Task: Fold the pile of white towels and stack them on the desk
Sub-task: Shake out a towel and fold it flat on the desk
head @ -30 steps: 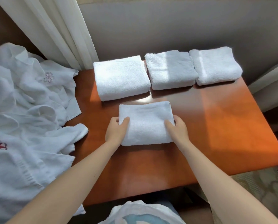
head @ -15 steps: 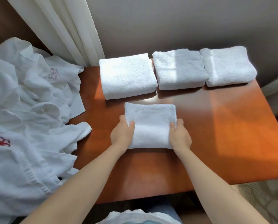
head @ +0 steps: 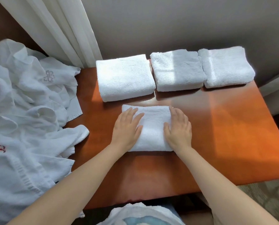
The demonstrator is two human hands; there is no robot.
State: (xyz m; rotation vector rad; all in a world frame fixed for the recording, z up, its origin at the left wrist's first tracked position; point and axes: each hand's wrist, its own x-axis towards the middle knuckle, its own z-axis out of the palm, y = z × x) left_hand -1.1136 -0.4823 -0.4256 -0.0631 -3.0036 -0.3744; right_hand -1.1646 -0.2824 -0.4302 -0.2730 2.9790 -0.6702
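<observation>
though apart, left hand (head: 127, 127), right hand (head: 178, 129) flat on towel (head: 153, 125)

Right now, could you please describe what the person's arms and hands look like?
The left hand and right hand wear no gloves, and no rings, watch or bracelets show. Both arms are bare down to the frame's edge, with no sleeves in view.

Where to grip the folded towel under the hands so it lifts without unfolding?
Probably its two side ends, one hand from each side, fingers under, thumbs on top. The folded towel lies flat on the desk, a layered rectangle, with left hand and right hand flat on those ends; clamping all layers should keep it folded.
</observation>
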